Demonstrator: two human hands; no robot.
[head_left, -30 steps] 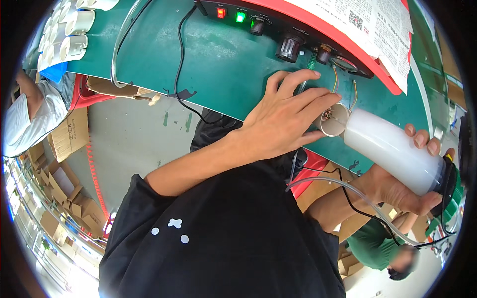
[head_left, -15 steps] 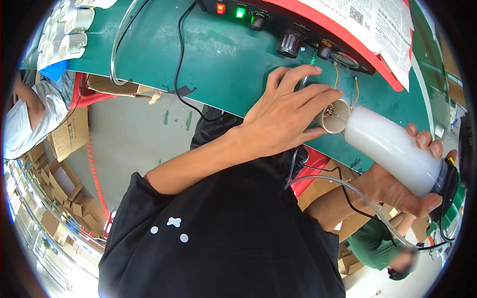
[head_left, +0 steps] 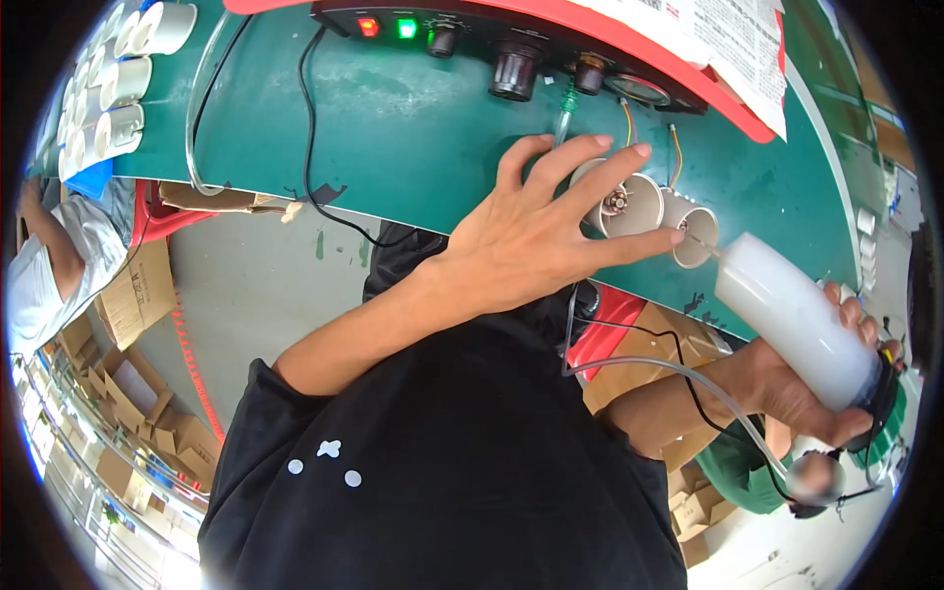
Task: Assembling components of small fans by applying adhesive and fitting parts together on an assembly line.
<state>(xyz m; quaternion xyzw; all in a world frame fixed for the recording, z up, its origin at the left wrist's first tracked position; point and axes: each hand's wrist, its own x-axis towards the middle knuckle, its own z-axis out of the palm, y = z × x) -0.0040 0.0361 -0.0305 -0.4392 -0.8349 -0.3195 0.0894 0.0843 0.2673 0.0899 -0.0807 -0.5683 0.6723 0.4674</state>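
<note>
My left hand (head_left: 536, 216) lies with fingers spread over a row of short white cylindrical housings on the green bench. Its fingers rest by the middle housing (head_left: 647, 205), which has a coppery metal part inside. Stretched across in front, the thumb reaches the rim of the right housing (head_left: 700, 251). My right hand (head_left: 782, 383) is wrapped round a large syringe barrel (head_left: 796, 315) filled with milky white material. The barrel tilts down toward the left, and its thin needle (head_left: 706, 246) points into the right housing's opening. A dark cap with a green part closes the rear end.
Behind my hands stands a black control box (head_left: 472, 44) with lit switches and knobs, papers (head_left: 728, 59) on its red top. Cables and a clear hose (head_left: 688, 374) run nearby. More white housings (head_left: 123, 84) stand far left. Co-workers sit at left and lower right.
The needle has moved from the middle housing to the right one. My left fingers have spread wider, the thumb reaching right. The whole view has shifted slightly.
</note>
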